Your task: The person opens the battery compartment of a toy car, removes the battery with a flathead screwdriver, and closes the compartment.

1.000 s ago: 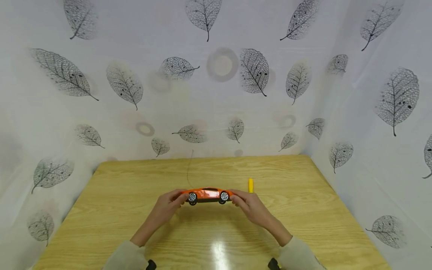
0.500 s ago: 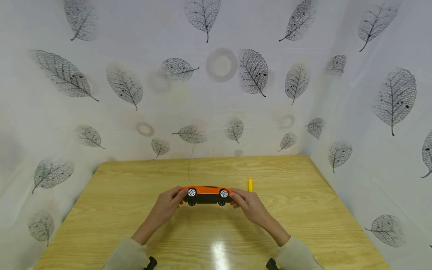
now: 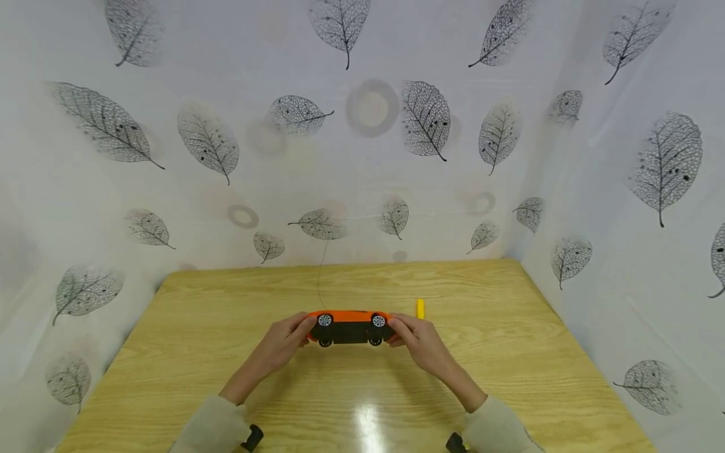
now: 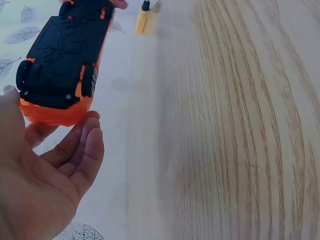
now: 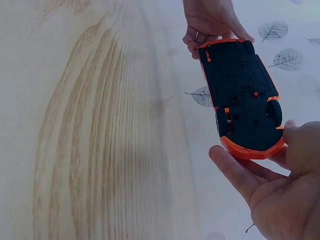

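Note:
An orange toy car (image 3: 351, 327) is held up over the table between both hands, its black underside (image 4: 60, 55) tipped toward me and its wheels showing. My left hand (image 3: 285, 340) pinches one end with the thumb in front and the fingers behind. At the other end, my right hand (image 3: 421, 343) holds it in the same way. Seen from the right wrist, the black base (image 5: 242, 95) carries a small red part and screw holes. A thin dark line (image 3: 320, 277) rises from behind the car; I cannot tell whether it is attached.
A slim yellow object with a black end (image 4: 142, 19) lies on the wooden table (image 3: 226, 302) just beyond my right hand; its kind is unclear. White sheeting with a leaf print (image 3: 362, 163) stands around the back and sides.
The car has been rolled in both hands: its side and window faced me a second ago, and now the black underside does. Both hands have kept their places and their hold.

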### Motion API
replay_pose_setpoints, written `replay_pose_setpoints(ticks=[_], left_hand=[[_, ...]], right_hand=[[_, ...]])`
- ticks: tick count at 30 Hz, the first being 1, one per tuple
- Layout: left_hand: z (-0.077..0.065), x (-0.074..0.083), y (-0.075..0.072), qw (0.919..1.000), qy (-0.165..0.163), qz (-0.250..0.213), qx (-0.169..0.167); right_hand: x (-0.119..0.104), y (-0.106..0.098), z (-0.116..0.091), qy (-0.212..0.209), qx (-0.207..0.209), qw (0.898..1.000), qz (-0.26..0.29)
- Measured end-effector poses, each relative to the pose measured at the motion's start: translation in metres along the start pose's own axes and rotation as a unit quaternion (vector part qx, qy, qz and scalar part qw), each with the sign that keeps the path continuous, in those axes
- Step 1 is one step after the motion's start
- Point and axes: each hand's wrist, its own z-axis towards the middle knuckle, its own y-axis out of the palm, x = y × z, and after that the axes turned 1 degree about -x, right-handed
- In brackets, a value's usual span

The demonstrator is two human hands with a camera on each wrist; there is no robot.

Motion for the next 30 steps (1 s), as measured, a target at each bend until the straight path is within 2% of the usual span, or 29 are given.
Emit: replay_pose_setpoints(ticks=[4, 8, 16, 30], left_hand=[[0.002, -0.003, 0.002, 0.9999, 0.004, 0.006, 0.010], [0.004, -0.003, 0.004, 0.9993, 0.007, 0.020, 0.031], [0.007, 0.002, 0.006, 0.9968, -0.013, 0.041, 0.068], [0.008, 0.004, 0.008, 0.9950, -0.024, -0.019, 0.095]], right_hand=[[-0.001, 0.000, 0.001, -0.001, 0.001, 1.000, 0.004], [-0.001, 0.001, 0.003, 0.001, -0.003, 1.000, 0.031], [-0.003, 0.003, 0.006, 0.021, 0.001, 0.998, 0.056], [-0.011, 0.003, 0.008, 0.052, 0.011, 0.995, 0.082]])
